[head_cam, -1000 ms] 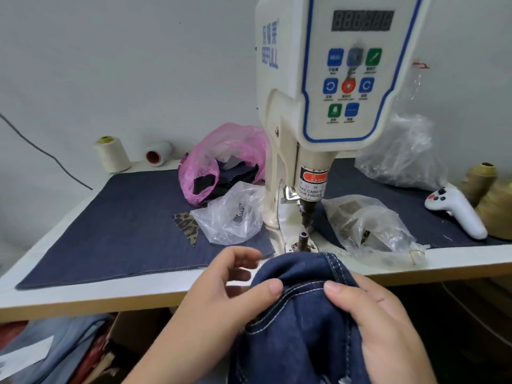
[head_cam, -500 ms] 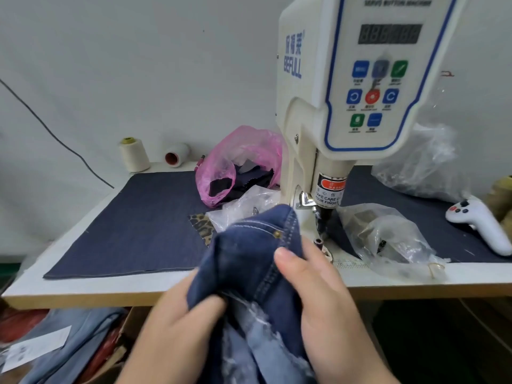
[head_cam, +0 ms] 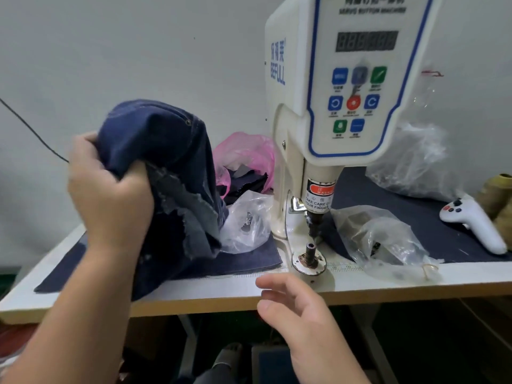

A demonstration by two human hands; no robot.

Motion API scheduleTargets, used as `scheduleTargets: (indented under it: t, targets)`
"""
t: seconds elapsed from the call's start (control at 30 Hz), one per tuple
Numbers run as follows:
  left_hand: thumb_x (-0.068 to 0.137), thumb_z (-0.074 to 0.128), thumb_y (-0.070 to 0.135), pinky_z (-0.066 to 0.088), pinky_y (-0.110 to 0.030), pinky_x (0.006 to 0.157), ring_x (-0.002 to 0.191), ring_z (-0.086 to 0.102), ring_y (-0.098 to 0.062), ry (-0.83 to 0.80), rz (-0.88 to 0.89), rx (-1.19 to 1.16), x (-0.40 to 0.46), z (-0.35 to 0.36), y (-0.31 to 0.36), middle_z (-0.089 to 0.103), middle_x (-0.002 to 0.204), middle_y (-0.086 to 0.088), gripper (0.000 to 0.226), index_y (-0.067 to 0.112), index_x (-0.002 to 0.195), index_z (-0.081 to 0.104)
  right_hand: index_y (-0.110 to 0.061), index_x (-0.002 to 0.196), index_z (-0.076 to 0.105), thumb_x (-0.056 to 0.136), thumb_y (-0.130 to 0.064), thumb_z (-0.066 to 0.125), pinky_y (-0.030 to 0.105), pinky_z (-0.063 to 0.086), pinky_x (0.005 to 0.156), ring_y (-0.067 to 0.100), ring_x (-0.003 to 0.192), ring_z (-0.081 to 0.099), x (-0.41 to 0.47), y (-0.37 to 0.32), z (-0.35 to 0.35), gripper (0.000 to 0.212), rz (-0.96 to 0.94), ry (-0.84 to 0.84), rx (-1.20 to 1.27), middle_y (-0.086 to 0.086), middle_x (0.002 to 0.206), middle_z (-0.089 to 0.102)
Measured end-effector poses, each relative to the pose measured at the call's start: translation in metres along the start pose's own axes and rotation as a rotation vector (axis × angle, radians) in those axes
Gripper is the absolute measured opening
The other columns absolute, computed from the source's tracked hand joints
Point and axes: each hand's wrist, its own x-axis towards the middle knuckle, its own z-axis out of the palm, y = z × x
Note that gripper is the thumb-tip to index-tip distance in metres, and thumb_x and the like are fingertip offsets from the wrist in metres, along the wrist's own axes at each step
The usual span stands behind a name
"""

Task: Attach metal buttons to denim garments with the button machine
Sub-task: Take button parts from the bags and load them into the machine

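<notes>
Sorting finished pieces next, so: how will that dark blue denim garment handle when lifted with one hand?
Probably floppy: the dark blue denim garment bunches and drapes below the left hand gripping it. Likely fairly heavy for cloth, as its folds hang straight to the table. Unlikely to slip; its frayed, coarse weave gives good hold.

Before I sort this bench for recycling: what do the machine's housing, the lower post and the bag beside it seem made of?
Machine housing: apparently glossy cream plastic or painted metal; smooth, moulded-looking corners. Lower post: metal, dark and worn, with rust-like patches on its base plate. Clear bag: thin transparent plastic film, crinkled and shiny.
</notes>
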Motion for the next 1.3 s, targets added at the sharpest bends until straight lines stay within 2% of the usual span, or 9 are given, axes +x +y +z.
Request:
scheduleTargets:
  t: [0.2,0.4,0.53,0.6,0.67,0.8,0.97,1.1,1.3]
  targets:
    - [0.080,0.067,0.002,0.043,-0.055,0.092,0.104,0.048,-0.042,-0.305,-0.010,0.496,-0.047,0.027,-0.056,0.050,0.118,-0.024,0.042,0.000,0.119,0.053,-0.039,0.084,0.073,0.057,-0.035,0.066,0.027,0.049,0.089,0.003,0.092,0.067,0.002,0.013,-0.022,0.028,0.045,0.069,-0.032,-0.011,0.091,0.073]
    - [0.083,0.063,0.031,0.033,-0.049,0.098,0.120,0.043,-0.038,-0.738,-0.119,1.048,-0.054,0.033,-0.072,0.055,0.129,-0.014,0.042,0.014,0.122,0.058,-0.032,0.079,0.075,0.085,-0.008,0.072,0.044,0.052,0.094,0.015,0.092,0.069,0.009,0.023,-0.064,0.025,0.008,0.201,-0.044,-0.004,0.089,0.074]
    - [0.081,0.070,0.032,0.026,-0.050,0.108,0.131,0.037,-0.037,-0.574,-0.060,0.741,-0.055,0.044,-0.051,0.040,0.144,-0.016,0.067,0.010,0.139,0.045,-0.035,0.081,0.073,0.086,-0.018,0.066,0.032,0.050,0.082,-0.002,0.089,0.064,0.017,0.016,-0.091,0.019,-0.131,0.332,-0.174,-0.015,0.091,0.072]
    - [0.082,0.063,0.018,0.034,-0.045,0.100,0.114,0.048,-0.031,-0.430,0.258,0.423,-0.067,0.050,-0.037,0.054,0.123,-0.013,0.041,0.007,0.121,0.056,-0.038,0.078,0.068,0.086,-0.028,0.062,0.021,0.040,0.073,-0.011,0.092,0.056,0.028,0.011,-0.107,0.014,-0.238,0.459,-0.470,-0.019,0.089,0.067]
    - [0.086,0.057,0.010,0.045,-0.040,0.088,0.093,0.055,-0.022,-0.637,0.311,0.274,-0.078,0.064,-0.026,0.061,0.100,-0.002,0.019,0.009,0.103,0.063,-0.036,0.082,0.064,0.089,-0.025,0.058,0.023,0.036,0.070,0.000,0.090,0.051,0.042,0.005,-0.126,0.014,-0.284,0.568,-0.754,-0.018,0.089,0.062]
    - [0.098,0.046,0.013,0.046,-0.038,0.092,0.104,0.060,-0.026,-1.104,0.133,0.522,-0.096,0.098,-0.034,0.066,0.115,-0.002,0.028,0.018,0.113,0.068,-0.019,0.083,0.064,0.096,-0.015,0.047,0.035,0.037,0.069,0.016,0.087,0.045,0.069,0.003,-0.162,0.022,-0.073,0.635,-0.992,-0.002,0.092,0.059]
    - [0.097,0.045,0.021,0.041,-0.034,0.070,0.089,0.060,-0.031,-1.037,0.071,0.673,-0.101,0.120,-0.055,0.067,0.101,-0.008,0.024,0.022,0.105,0.067,-0.017,0.070,0.061,0.089,-0.005,0.047,0.037,0.044,0.063,0.022,0.077,0.051,0.081,0.014,-0.177,0.026,0.051,0.612,-1.157,0.002,0.076,0.058]
    - [0.095,0.050,0.018,0.040,-0.031,0.066,0.085,0.061,-0.029,-1.068,0.106,0.828,-0.101,0.133,-0.055,0.050,0.082,0.000,0.023,0.026,0.109,0.067,-0.035,0.086,0.068,0.092,-0.017,0.049,0.031,0.033,0.070,0.016,0.080,0.042,0.087,0.016,-0.178,0.027,0.034,0.560,-1.351,-0.011,0.084,0.052]
    - [0.099,0.048,0.018,0.043,-0.032,0.070,0.103,0.064,-0.029,-1.136,0.046,0.938,-0.099,0.143,-0.051,0.066,0.110,-0.009,0.028,0.024,0.121,0.063,-0.041,0.094,0.068,0.096,-0.036,0.052,0.033,0.029,0.072,0.015,0.080,0.042,0.100,0.022,-0.182,0.017,0.004,0.563,-1.304,-0.013,0.078,0.048]
